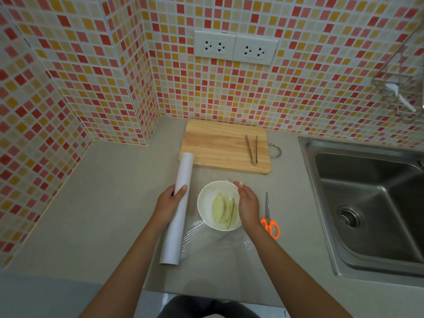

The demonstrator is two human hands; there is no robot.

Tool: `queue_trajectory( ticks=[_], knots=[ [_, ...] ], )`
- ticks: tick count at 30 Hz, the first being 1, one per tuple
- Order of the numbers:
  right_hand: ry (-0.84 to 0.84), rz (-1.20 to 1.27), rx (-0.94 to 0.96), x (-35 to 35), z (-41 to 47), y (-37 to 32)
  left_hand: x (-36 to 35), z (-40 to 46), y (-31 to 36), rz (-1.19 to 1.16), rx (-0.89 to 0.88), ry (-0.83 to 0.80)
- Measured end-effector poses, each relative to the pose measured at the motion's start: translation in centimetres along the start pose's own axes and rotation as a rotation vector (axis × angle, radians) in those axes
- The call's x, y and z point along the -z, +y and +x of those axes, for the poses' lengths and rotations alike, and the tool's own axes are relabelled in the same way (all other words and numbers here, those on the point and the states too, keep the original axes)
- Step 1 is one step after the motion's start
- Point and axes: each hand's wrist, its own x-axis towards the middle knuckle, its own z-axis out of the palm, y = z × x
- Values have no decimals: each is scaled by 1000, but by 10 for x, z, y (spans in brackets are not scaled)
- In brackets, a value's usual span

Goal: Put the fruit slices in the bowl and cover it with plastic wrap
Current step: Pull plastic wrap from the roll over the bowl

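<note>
Hands (168, 204) on roll (177, 210), film (206, 239).

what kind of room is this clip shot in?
Most likely a home kitchen: a steel sink set into the counter, a mosaic-tiled wall with sockets, and a wooden cutting board holding tongs.
</note>
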Motion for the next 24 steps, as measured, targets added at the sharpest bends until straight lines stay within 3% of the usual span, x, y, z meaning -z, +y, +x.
queue_trajectory(
  ticks=[3, 8, 24],
  knots=[
    [-14, 101, -32, 1, -1, -1, 0, -1, -2, 18, -11, 7],
    [29, 4, 8, -1, 0, 13, 4, -2, -2, 20, -29, 21],
    [47, 66, -25, 7, 7, 8, 1, -4, -1, 47, -14, 48]
  ],
)
